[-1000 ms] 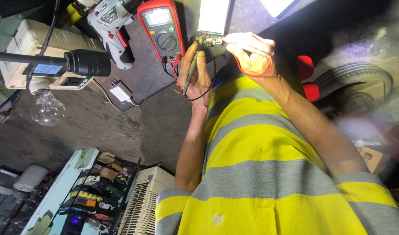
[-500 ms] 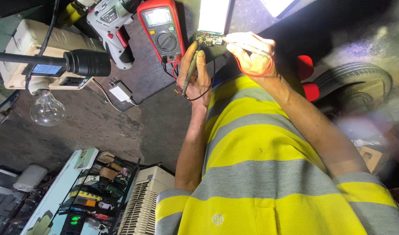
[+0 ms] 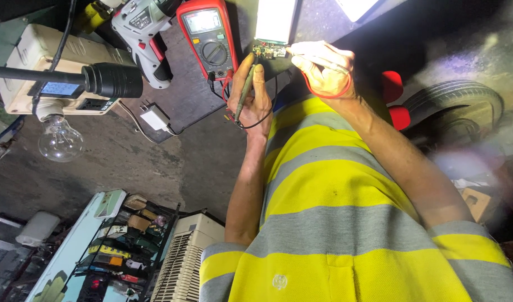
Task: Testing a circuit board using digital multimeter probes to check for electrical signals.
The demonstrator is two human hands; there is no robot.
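Left hand (image 3: 251,100) is closed around a dark test probe (image 3: 245,89), fingers wrapped on its shaft, tip pointing up at a small green circuit board (image 3: 269,51). Right hand (image 3: 323,70) is pinched shut on a thin light-coloured probe (image 3: 315,60) with a red lead (image 3: 323,94) looping under the palm; its tip also meets the board. Circuit board sits between the two grips, just above the left fingertips and just beside the right thumb, below a bright white panel (image 3: 276,19). Red multimeter (image 3: 207,33) lies near the left grip, on its outer side; its leads run toward that hand. Cordless drill (image 3: 144,33) lies beyond the meter. Clear light bulb (image 3: 59,140) hangs well apart.
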